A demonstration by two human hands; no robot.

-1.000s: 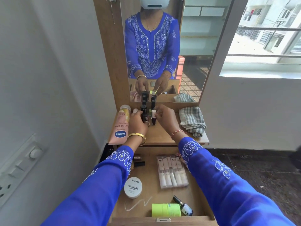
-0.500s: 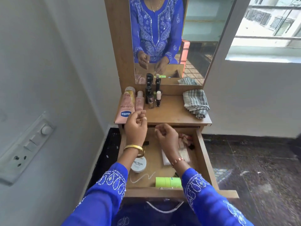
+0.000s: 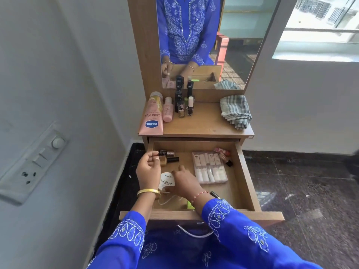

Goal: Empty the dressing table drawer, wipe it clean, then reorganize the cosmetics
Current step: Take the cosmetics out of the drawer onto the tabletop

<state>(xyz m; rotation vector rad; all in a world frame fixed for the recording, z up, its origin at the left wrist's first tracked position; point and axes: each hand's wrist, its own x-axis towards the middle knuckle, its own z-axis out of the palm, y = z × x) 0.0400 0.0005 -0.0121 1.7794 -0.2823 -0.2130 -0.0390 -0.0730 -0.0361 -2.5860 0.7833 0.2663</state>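
Drawer stands pulled out, cosmetics inside. Left hand, fingers curled and empty, hovers by two nail polish bottles at back left. Right hand, fingers spread, rests on round nail polish remover tub; grip cannot be told.

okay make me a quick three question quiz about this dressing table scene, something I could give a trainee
1. True or false: the checked cloth lies inside the open drawer.
2. Which item is the right hand reaching over? A) the round white nail polish remover tub B) the pink Vaseline tube C) the clear pack of white tubes
3. Fill in: the two nail polish bottles lying on their sides near the left hand are at the drawer's back ____ corner.

Key
1. False; it is on the tabletop, at the right.
2. A
3. left
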